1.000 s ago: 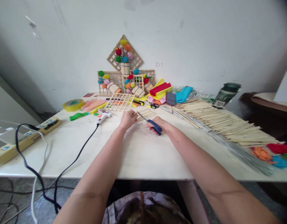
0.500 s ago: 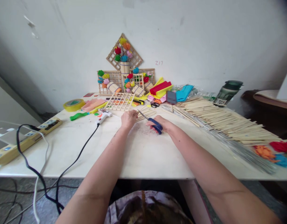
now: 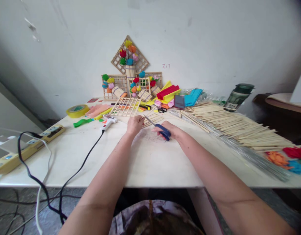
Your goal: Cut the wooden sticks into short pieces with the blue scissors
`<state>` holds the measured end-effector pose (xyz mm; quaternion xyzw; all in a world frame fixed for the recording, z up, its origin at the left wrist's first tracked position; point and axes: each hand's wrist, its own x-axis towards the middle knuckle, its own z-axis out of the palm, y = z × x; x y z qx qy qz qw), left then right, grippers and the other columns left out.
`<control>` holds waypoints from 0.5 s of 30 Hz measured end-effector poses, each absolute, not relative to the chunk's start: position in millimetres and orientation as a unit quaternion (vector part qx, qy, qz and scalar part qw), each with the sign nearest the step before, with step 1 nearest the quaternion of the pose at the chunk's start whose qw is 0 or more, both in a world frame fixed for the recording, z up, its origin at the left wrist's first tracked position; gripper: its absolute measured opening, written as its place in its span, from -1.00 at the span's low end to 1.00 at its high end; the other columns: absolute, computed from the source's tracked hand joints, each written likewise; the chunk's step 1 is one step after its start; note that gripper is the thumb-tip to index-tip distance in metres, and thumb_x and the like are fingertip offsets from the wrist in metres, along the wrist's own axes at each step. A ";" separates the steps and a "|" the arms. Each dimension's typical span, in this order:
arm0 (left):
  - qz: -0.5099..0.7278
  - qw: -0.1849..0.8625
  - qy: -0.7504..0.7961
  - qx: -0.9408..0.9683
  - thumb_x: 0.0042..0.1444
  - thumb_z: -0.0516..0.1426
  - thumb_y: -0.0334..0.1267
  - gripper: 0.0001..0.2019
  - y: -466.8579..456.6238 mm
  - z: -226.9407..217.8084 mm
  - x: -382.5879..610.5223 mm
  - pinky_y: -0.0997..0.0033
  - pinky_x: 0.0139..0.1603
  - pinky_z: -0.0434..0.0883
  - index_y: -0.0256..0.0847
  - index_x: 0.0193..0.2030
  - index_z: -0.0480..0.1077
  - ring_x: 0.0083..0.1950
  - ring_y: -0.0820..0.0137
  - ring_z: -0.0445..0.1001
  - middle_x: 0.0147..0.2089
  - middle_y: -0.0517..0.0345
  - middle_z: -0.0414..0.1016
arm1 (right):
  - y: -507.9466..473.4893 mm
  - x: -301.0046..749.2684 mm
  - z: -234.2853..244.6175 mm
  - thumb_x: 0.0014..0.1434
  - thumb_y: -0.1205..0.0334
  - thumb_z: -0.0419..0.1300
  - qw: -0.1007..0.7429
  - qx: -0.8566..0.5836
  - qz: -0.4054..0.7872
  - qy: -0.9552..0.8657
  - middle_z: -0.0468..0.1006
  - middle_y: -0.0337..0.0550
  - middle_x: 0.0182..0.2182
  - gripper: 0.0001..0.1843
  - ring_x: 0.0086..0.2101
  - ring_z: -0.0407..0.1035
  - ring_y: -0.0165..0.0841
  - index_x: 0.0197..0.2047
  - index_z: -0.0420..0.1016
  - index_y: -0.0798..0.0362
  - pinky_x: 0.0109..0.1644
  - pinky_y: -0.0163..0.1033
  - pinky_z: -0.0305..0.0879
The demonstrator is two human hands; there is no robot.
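Note:
My right hand (image 3: 168,129) is closed round the blue handles of a pair of scissors (image 3: 158,126), whose blades point up and left toward my left hand (image 3: 135,124). My left hand is curled with its fingers pinched at a small pile of short wooden sticks (image 3: 152,118) on the white table (image 3: 150,160); what it pinches is too small to make out. A wooden stick lattice (image 3: 125,106) lies flat just beyond my left hand.
A white glue gun (image 3: 108,122) with a black cord lies left of my left hand. A power strip (image 3: 23,147) and yellow tape roll (image 3: 77,110) sit at the left. Long sticks (image 3: 238,125) and metal wires cover the right. Lattice frames with paper flowers (image 3: 130,78) lean on the wall.
Both hands stay in nearly the same place; the view has shifted slightly. The scissors remain pointed at my left hand.

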<state>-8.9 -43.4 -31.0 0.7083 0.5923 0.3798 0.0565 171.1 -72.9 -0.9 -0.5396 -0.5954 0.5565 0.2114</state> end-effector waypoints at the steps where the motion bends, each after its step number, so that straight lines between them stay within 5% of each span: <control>1: 0.383 0.058 0.590 0.709 0.06 -0.05 -0.10 -0.64 -43.4 -30.9 -8.8 0.53 -0.52 0.10 -0.25 -0.60 0.37 -0.57 0.52 0.23 -0.64 0.20 0.35 | -73.5 171.2 0.0 -0.07 0.20 0.26 0.211 -0.540 0.557 -0.595 0.27 -0.33 -0.81 -0.75 -0.80 0.14 -0.54 -0.57 0.29 0.15 -0.78 -0.44 0.09; 15: 0.408 0.101 0.536 0.732 0.05 -0.02 -0.13 -0.65 -55.5 -19.1 1.7 0.56 -0.52 0.14 -0.26 -0.65 0.30 -0.62 0.57 0.19 -0.68 0.25 0.29 | -67.9 178.2 -0.7 -0.08 0.04 0.24 0.209 -0.518 0.559 -0.613 0.38 -0.22 -0.65 -0.68 -0.73 0.22 -0.50 -0.47 0.33 0.16 -0.73 -0.38 0.16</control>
